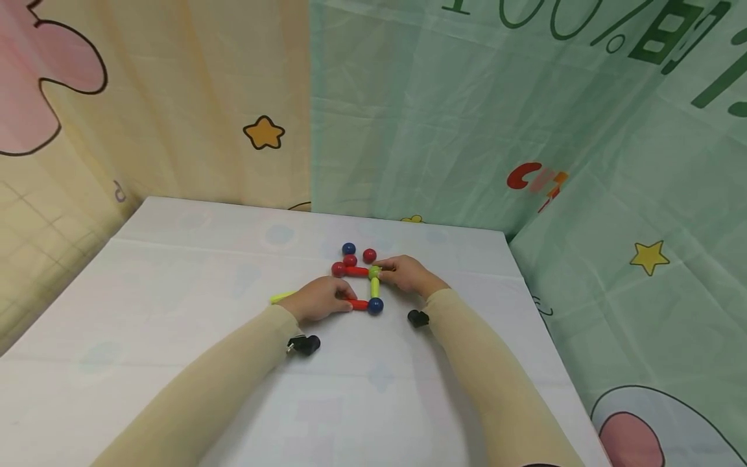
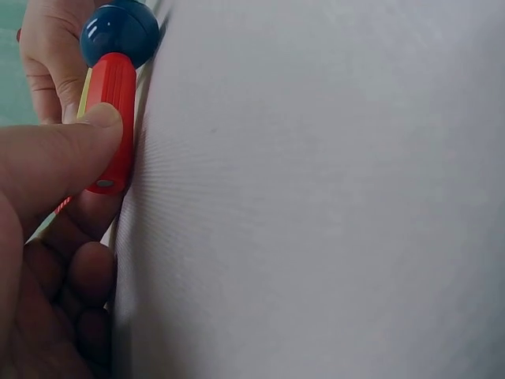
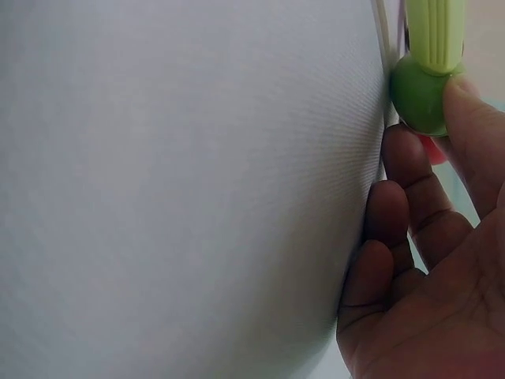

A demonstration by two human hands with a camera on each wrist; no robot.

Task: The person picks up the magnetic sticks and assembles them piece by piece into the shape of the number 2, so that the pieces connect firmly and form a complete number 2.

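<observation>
Pinching the red plastic rod (image 1: pixel 360 305) left of the glossy blue ball (image 1: pixel 375 306), the left hand (image 1: pixel 317 299) should brace that rod, letting the right hand (image 1: pixel 410 275), pinching the glossy green ball (image 1: pixel 375 272) beyond the blue ball, adjust gently.

High on the green hanging cloth (image 1: pixel 420 130) I read "100%" (image 1: pixel 552 23) in dark green, its top cut off from my view. Right of it stands a thick green character (image 1: pixel 665 34), cropped and unclear to me. Lower, near the fold, comes a red "C" (image 1: pixel 516 178), then pink and orange strokes (image 1: pixel 538 181) too creased to read. The left, yellowish cloth (image 1: pixel 192 97) bears 1 small letter-like mark (image 1: pixel 119 192), illegible.
</observation>
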